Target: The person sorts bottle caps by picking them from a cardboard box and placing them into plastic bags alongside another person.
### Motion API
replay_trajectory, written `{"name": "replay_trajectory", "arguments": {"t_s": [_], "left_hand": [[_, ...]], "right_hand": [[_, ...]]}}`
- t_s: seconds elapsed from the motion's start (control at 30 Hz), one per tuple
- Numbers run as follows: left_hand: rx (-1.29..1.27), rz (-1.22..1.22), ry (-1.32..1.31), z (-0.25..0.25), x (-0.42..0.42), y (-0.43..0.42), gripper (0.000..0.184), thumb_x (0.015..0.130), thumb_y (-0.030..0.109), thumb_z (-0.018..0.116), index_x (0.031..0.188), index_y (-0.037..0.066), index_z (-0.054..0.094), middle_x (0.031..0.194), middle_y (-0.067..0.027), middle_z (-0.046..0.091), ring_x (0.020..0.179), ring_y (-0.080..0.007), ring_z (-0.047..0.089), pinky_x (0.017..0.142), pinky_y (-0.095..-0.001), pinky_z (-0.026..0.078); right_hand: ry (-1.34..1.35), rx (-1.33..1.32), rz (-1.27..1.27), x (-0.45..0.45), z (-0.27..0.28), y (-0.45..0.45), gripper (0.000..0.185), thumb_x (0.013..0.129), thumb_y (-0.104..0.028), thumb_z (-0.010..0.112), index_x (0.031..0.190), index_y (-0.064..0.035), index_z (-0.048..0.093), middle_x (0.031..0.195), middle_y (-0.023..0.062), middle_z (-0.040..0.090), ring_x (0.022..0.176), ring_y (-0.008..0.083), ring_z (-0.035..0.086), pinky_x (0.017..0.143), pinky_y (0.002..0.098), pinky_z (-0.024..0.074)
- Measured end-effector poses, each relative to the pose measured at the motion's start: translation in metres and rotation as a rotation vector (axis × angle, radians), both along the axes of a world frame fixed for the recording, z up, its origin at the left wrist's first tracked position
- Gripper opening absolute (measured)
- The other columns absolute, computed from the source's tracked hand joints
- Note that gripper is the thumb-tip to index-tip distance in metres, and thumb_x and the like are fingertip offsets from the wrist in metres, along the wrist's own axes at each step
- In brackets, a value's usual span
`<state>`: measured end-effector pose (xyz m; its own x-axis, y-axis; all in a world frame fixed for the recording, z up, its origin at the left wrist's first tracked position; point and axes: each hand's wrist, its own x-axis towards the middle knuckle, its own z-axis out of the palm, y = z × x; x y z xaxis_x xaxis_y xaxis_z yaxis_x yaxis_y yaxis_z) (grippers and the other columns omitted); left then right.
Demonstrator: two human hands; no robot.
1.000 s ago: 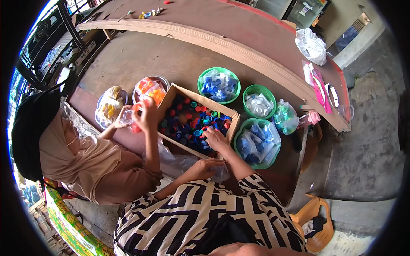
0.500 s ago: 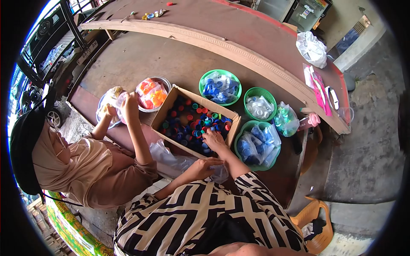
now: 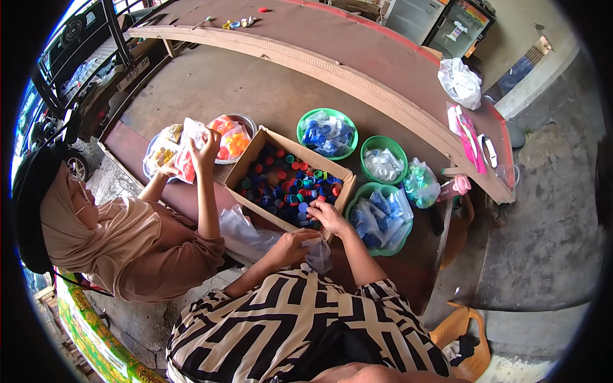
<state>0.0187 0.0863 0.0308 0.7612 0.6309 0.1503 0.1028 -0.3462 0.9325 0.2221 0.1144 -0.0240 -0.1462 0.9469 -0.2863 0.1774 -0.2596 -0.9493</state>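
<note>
My right hand [image 3: 328, 218] is over the near side of a cardboard box [image 3: 294, 139], fingers pinched on what looks like a blue bottle cap [image 3: 303, 208]. Loose bottle caps [image 3: 281, 185], mostly blue and red with some green, lie across the box's bottom. Just outside the box, my left hand [image 3: 288, 250] is closed on the edge of a clear plastic bag [image 3: 318, 256]. The bag hangs in front of my patterned clothing, and its contents are hard to make out.
Green baskets [image 3: 355, 152] to the right hold bagged caps. A bag of green caps [image 3: 421, 185] lies beside them. At left, a co-worker's hands [image 3: 203, 153] hold a bag of reddish caps near a metal bowl [image 3: 251, 121]. More clear plastic [image 3: 246, 235] lies before the box.
My right hand has drawn back from among the caps toward the box's near edge. My left hand stays at the bag. The co-worker has lifted a bag of reddish caps into clearer view.
</note>
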Motion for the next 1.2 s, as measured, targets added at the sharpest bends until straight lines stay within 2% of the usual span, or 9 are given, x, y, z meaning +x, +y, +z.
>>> {"name": "replay_trajectory", "arguments": {"t_s": [0.23,0.43,0.6,0.73,0.87,0.93,1.03,1.17,1.2], "left_hand": [[-0.140,0.065,0.078,-0.002,0.000,0.006,0.049,0.072,-0.002,0.056,0.121,0.006,0.061,0.119,-0.0156,0.061,0.074,-0.0201,0.069,0.070,-0.0310,0.054],[-0.133,0.010,0.081,-0.004,-0.006,0.004,0.050,0.073,-0.004,0.054,0.121,0.005,0.061,0.120,-0.0152,0.061,0.070,-0.0209,0.069,0.069,-0.0303,0.054],[-0.144,-0.102,0.086,-0.002,-0.004,-0.001,0.048,0.074,-0.005,0.053,0.120,0.005,0.061,0.125,-0.0136,0.059,0.080,-0.0227,0.069,0.075,-0.0320,0.054],[-0.128,-0.165,0.117,0.002,-0.005,0.001,0.048,0.070,-0.001,0.052,0.116,0.002,0.062,0.123,-0.0167,0.060,0.101,-0.0313,0.063,0.087,-0.0362,0.050],[-0.066,-0.170,0.102,-0.002,-0.009,0.004,0.049,0.068,-0.001,0.053,0.116,0.000,0.062,0.121,-0.0175,0.060,0.109,-0.0338,0.059,0.097,-0.0382,0.045],[-0.124,-0.152,0.105,0.004,-0.012,0.005,0.049,0.068,-0.001,0.053,0.116,0.000,0.062,0.121,-0.0173,0.060,0.109,-0.0339,0.059,0.097,-0.0383,0.045],[-0.176,-0.136,0.103,0.002,-0.011,0.011,0.050,0.067,-0.002,0.053,0.117,0.002,0.062,0.121,-0.0170,0.060,0.108,-0.0341,0.059,0.096,-0.0386,0.045],[-0.143,-0.122,0.100,-0.007,-0.004,0.016,0.049,0.068,-0.002,0.054,0.116,0.003,0.063,0.121,-0.0168,0.060,0.101,-0.0327,0.062,0.089,-0.0378,0.049],[-0.092,-0.123,0.100,-0.009,-0.002,0.017,0.049,0.069,-0.002,0.054,0.116,0.004,0.063,0.120,-0.0167,0.060,0.098,-0.0321,0.063,0.086,-0.0372,0.051]], "right_hand": [[0.117,0.039,-0.033,0.015,0.008,-0.030,0.017,0.097,-0.018,0.054,0.100,-0.0019,0.056,0.094,0.0005,0.058,0.090,0.0102,0.059,0.076,0.0251,0.0472],[-0.496,0.404,-0.219,0.015,-0.007,-0.023,0.021,0.088,-0.012,0.062,0.105,-0.0001,0.059,0.100,0.0129,0.059,0.089,0.0243,0.064,0.074,0.0333,0.0519],[-0.618,0.381,0.016,-0.018,-0.008,-0.001,0.021,0.083,-0.010,0.062,0.102,-0.0019,0.064,0.102,0.0160,0.060,0.097,0.0347,0.059,0.086,0.0399,0.0469],[-0.753,0.611,0.218,-0.045,-0.033,0.022,0.034,0.077,-0.003,0.064,0.110,-0.0090,0.064,0.113,0.0099,0.060,0.107,0.0304,0.057,0.093,0.0391,0.0464],[-0.879,0.769,0.327,-0.056,-0.055,0.035,0.033,0.086,-0.012,0.054,0.118,-0.0146,0.060,0.116,0.0078,0.060,0.109,0.0297,0.057,0.095,0.0403,0.0453],[-0.991,0.535,0.486,-0.052,-0.041,0.035,0.030,0.089,-0.016,0.048,0.117,-0.0120,0.059,0.116,0.0100,0.059,0.105,0.0298,0.058,0.092,0.0393,0.0461],[-0.593,0.079,0.274,-0.050,-0.023,0.038,0.028,0.090,-0.014,0.047,0.115,-0.0092,0.059,0.111,0.0136,0.060,0.099,0.0305,0.060,0.089,0.0390,0.0469],[-0.560,0.461,0.185,-0.024,-0.050,0.032,0.031,0.081,-0.004,0.059,0.112,-0.0056,0.059,0.104,0.0172,0.062,0.097,0.0293,0.062,0.087,0.0366,0.0475],[-0.472,0.263,0.189,-0.018,-0.029,0.028,0.036,0.081,0.000,0.062,0.116,-0.0051,0.056,0.103,0.0159,0.063,0.097,0.0247,0.065,0.084,0.0327,0.0502]]}}
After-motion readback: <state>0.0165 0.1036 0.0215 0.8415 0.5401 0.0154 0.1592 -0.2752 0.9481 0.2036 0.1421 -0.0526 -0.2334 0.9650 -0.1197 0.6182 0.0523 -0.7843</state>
